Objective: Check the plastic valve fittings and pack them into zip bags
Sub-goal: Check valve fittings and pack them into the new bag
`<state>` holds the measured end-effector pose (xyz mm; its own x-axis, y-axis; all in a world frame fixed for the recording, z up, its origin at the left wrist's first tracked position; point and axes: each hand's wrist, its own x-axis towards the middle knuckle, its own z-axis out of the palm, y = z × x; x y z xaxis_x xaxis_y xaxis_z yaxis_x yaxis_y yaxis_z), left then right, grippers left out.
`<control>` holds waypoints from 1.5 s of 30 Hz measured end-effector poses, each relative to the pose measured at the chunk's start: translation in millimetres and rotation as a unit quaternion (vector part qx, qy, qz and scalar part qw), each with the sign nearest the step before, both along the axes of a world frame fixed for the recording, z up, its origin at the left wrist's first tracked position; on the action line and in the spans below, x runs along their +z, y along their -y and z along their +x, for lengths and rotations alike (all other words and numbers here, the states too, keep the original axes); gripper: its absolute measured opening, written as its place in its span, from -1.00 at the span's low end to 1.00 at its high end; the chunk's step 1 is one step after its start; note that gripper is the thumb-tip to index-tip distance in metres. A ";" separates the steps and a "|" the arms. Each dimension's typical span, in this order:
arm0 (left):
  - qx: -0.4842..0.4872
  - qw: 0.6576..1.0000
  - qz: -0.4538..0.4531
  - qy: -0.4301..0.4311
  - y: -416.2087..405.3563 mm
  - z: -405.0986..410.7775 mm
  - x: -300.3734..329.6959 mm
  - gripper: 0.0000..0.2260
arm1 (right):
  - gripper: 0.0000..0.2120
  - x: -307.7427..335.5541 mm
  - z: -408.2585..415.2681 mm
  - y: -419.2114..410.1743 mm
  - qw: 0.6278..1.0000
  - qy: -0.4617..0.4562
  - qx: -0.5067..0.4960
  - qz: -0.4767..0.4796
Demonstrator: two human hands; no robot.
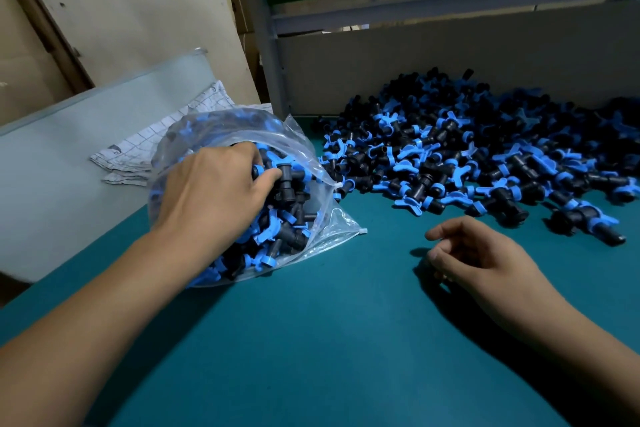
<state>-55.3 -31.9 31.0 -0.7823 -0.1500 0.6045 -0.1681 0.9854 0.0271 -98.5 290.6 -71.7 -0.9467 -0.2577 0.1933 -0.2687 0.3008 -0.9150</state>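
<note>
A clear zip bag [313,156] stuffed with black valve fittings with blue handles lies on its side on the teal table [329,340], mouth facing right. My left hand [211,191] reaches into that mouth, fingers curled round the fittings [287,177] at the opening. A large loose pile of the same fittings [485,152] covers the table at the right and back. My right hand [474,253] hovers just above the table in front of the pile, fingers loosely curled, holding nothing.
A grey cardboard wall [450,59] bounds the table behind the pile, with a metal frame post [270,45] at its left end. A folded checked cloth [152,146] lies on a pale blue surface [69,156] left of the bag.
</note>
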 end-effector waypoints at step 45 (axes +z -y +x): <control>-0.071 0.997 0.011 0.024 -13.2 -17.0 -25.5 -0.78 | -0.87 39.6 -12.9 145.2 0.983 -0.092 -0.113 -0.107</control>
<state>-72.3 -18.6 5.5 -0.8241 -0.0489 0.5643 -0.0285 0.9986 0.0449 -111.3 145.4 -32.1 -0.9187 0.0204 0.3945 -0.3850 0.1769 -0.9058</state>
